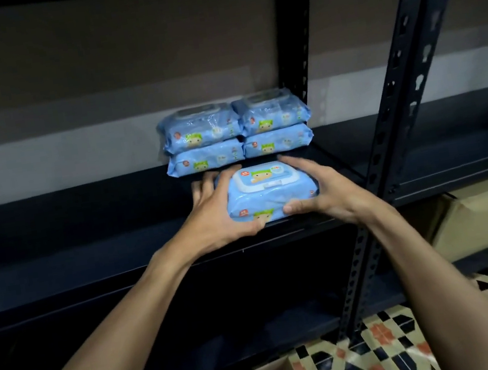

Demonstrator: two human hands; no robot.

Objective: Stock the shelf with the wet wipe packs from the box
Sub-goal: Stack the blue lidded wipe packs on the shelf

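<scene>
Since this pack [271, 195] looks soft, light and slick, I grip its two ends between my left hand [219, 217] and right hand [323, 192], on the shelf [86, 240] just short of the stacked packs [236, 132] beyond my hands

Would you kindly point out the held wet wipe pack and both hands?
held pack [270, 201]: head view, blue wrapper just below its lid.
left hand [218, 214]: head view, back of the hand.
right hand [329, 194]: head view, back of the hand.
</scene>
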